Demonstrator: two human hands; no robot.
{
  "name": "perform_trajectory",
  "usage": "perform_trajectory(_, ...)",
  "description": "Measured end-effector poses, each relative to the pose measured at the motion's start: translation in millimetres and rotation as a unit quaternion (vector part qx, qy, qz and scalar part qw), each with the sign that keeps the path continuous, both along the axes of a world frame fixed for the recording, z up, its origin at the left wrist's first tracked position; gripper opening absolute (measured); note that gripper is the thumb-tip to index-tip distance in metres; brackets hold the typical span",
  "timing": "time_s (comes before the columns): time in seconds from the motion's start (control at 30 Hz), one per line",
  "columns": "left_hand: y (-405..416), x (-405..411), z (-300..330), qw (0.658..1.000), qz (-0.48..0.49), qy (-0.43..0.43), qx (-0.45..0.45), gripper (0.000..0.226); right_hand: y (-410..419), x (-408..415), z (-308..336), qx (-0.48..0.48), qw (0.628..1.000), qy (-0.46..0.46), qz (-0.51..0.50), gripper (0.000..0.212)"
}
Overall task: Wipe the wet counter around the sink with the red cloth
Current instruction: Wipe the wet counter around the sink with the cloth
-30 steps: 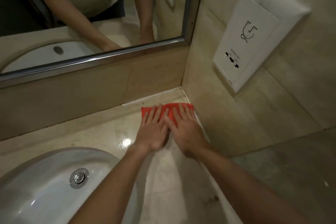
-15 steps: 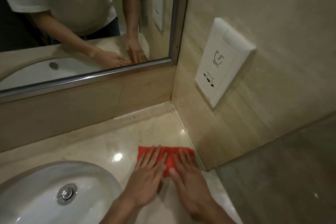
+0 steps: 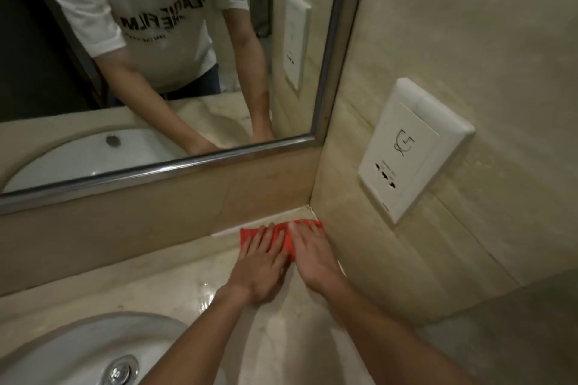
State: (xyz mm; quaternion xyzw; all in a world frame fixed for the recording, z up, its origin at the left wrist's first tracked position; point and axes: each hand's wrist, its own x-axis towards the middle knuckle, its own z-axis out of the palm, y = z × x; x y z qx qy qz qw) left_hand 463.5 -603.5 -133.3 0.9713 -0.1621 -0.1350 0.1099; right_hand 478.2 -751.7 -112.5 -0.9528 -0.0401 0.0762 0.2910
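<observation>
with the red cloth pressed into the desk's back corner under flat, straight fingers of both hands, the wet patch near the sink could be missed.

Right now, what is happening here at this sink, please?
A person is wiping the glossy beige stone counter beside the white oval sink. The left hand and the right hand lie side by side, fingers straight, and press the red cloth flat on the counter. The cloth sits in the back corner, close under the mirror wall and near the side wall. Wet shine shows on the counter next to the left wrist.
</observation>
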Motion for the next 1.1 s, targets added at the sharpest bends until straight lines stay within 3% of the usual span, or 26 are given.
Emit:
perform_trajectory(0.07,-1.0,5.4,1.2,1.000,0.023,0.010,-0.012,0.075,1.4,4.5,-2.2,-0.006,1.000,-0.025,0.017,0.088)
perform_trajectory(0.13,-0.7,7.6,2.5,1.000,0.022,0.015,-0.002,0.063,0.6,6.3,-9.3,-0.019,0.998,-0.032,0.047,0.114)
perform_trajectory(0.2,-2.3,2.6,3.7,1.000,0.017,0.013,0.007,0.059,-6.5,2.1,-19.3,-0.020,0.999,-0.017,0.042,0.122)
perform_trajectory(0.33,-10.5,-41.1,8.6,1.000,0.007,0.020,0.004,0.060,-25.7,-49.9,-22.8,-0.036,0.997,-0.007,0.066,0.114)
perform_trajectory(0.4,-22.9,-78.2,3.2,1.000,0.004,-0.017,-0.018,0.065,-42.2,-93.1,-23.6,-0.032,0.998,0.003,0.062,0.109)
perform_trajectory(0.43,-29.1,-98.7,0.1,0.999,0.001,-0.046,-0.018,0.068,-50.3,-110.8,-24.1,-0.029,0.998,-0.004,0.064,0.103)
perform_trajectory(0.5,-43.7,-139.6,-18.7,0.999,0.006,-0.025,-0.030,0.059,-73.0,-144.8,-27.8,-0.047,0.993,-0.018,0.105,0.076)
perform_trajectory(0.6,-69.5,-198.4,-34.3,0.992,-0.027,-0.116,-0.041,0.052,-111.1,-187.0,-57.7,-0.104,0.983,-0.087,0.127,0.053)
perform_trajectory(0.67,-79.9,-220.3,-33.8,0.990,-0.068,-0.121,-0.036,0.046,-124.9,-211.7,-67.1,-0.118,0.976,-0.124,0.136,0.056)
perform_trajectory(0.8,-89.1,-214.7,-23.0,0.993,-0.058,-0.077,-0.062,0.055,-127.1,-221.9,-32.4,-0.041,0.992,-0.067,0.100,0.057)
perform_trajectory(0.87,-89.0,-198.0,-11.4,0.997,-0.054,-0.054,-0.010,0.050,-115.8,-217.8,-14.1,-0.025,0.996,-0.063,0.056,0.079)
perform_trajectory(0.93,-89.6,-189.0,-2.6,0.999,-0.044,0.002,0.027,0.060,-116.1,-228.0,-6.4,-0.043,0.998,-0.011,0.050,0.094)
perform_trajectory(1.1,-107.9,-241.8,-2.4,0.995,-0.092,0.015,0.025,0.053,-140.9,-289.2,-10.7,-0.054,0.998,0.001,0.039,0.075)
